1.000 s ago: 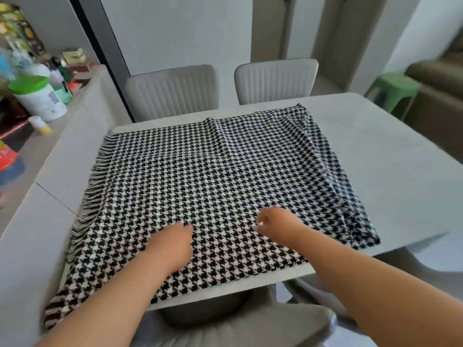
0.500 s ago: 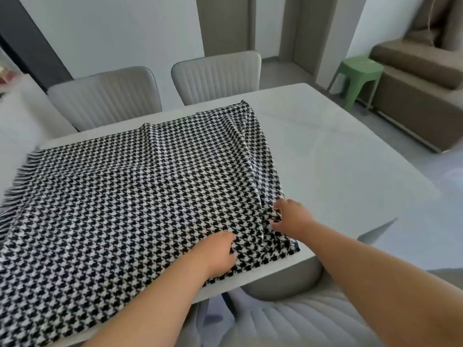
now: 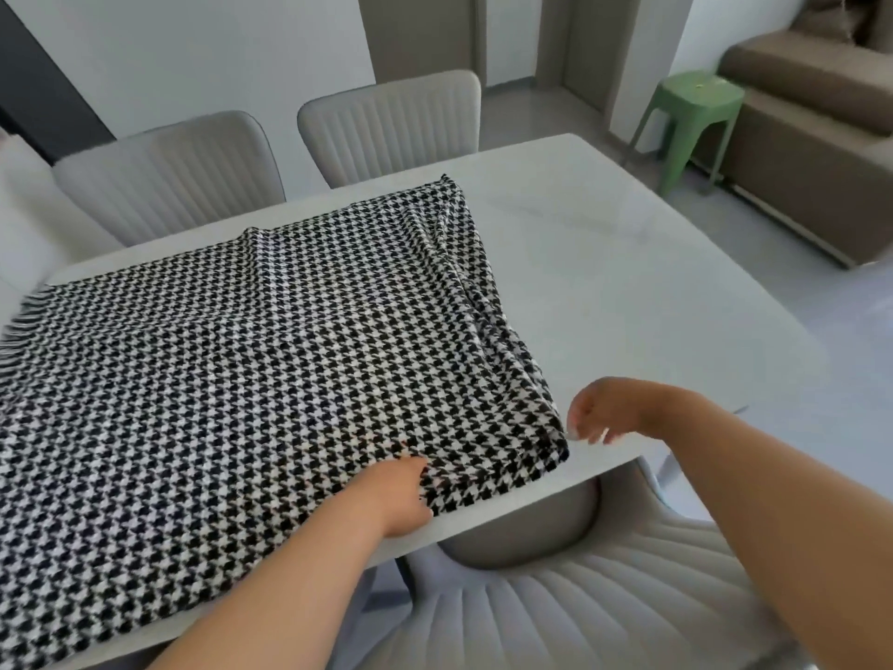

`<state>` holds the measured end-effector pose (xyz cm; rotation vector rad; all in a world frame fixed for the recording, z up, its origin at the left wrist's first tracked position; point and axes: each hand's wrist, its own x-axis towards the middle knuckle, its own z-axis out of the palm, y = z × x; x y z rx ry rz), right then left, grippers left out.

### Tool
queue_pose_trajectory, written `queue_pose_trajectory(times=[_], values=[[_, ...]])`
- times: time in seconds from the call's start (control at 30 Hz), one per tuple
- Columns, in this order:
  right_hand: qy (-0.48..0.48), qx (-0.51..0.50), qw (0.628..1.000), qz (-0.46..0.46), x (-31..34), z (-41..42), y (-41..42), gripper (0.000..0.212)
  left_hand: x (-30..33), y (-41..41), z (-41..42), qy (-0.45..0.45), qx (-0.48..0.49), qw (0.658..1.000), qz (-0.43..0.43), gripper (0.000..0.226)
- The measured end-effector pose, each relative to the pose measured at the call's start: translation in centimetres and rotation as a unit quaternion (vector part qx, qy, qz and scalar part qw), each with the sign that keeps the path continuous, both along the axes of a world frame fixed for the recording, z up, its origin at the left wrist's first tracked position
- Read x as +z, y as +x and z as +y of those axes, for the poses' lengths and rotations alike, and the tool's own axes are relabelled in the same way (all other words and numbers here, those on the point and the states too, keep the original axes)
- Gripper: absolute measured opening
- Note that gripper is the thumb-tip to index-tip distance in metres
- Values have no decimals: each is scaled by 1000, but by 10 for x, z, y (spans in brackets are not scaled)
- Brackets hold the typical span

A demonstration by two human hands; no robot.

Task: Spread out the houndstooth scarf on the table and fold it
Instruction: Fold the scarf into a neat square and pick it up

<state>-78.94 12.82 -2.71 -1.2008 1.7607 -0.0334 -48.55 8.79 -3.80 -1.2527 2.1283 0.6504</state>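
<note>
- Head view, the only feed I've got: black-and-white houndstooth woven scarf (image 3: 251,360) lies flat on the pale glossy stone-look bench (image 3: 642,282). It covers the left and middle of the top, and its near edge runs along the bench's near edge.
- Scarf's long axis runs left-right across my view. The fringed end (image 3: 19,326) is at far left; the right end looks doubled over, with bunched creases along it up to the far corner.
- Left hand (image 3: 403,490) rests on the scarf at its near edge, a little left of the near-right corner (image 3: 555,452). Fingers look curled down into the cloth. Whether they actually pinch it I cannot tell; I'd call it pressing or holding the edge.
- Right hand (image 3: 597,418) hangs just beside that near-right corner, on its right, over bare bench. Fingers are loosely bent and spread, holding nothing. I can't make out contact with the cloth.
- Key relation: the scarf lies left of and ahead of both hands, and the right hand is nearer the corner. I judge it the natural one to take that corner, with the left pinning the edge.
- My read: spreading is mostly done and the fold is not yet started. The rumpled right edge probably wants smoothing first.
- Around it: two grey ribbed upholstered chairs (image 3: 386,128) behind the bench, one more grey chair (image 3: 580,606) below the hands, green plastic stool (image 3: 691,123) and brown sofa (image 3: 812,133) at far right.
</note>
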Motion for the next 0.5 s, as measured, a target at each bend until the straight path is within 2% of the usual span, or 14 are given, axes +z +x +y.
queue_pose_trajectory(times=[0.03, 0.1, 0.17, 0.27, 0.33, 0.4, 0.5], values=[[-2, -12, 1000, -12, -3, 2, 3, 6, 0, 0, 0, -2, 1, 1000, -4, 75], [-38, -58, 998, -7, -12, 1, 10, 26, -1, 0, 0, -13, 1, 1000, -1, 76], [-87, -64, 994, 13, -17, -2, 19, 37, -2, 1, 3, -28, -7, 1000, 9, 68], [-103, 27, 994, -37, -15, -5, 39, 35, -4, 5, 7, -43, -47, 998, 9, 45], [-110, 91, 989, -38, -9, -7, 52, 30, -7, 6, 8, -42, -60, 997, 4, 39], [-143, 90, 986, 8, -10, -12, 61, 28, -8, 6, 8, -40, -64, 997, 4, 39], [-193, 32, 974, 111, -17, -20, 63, 36, -9, 6, 7, -41, -66, 997, 8, 38]])
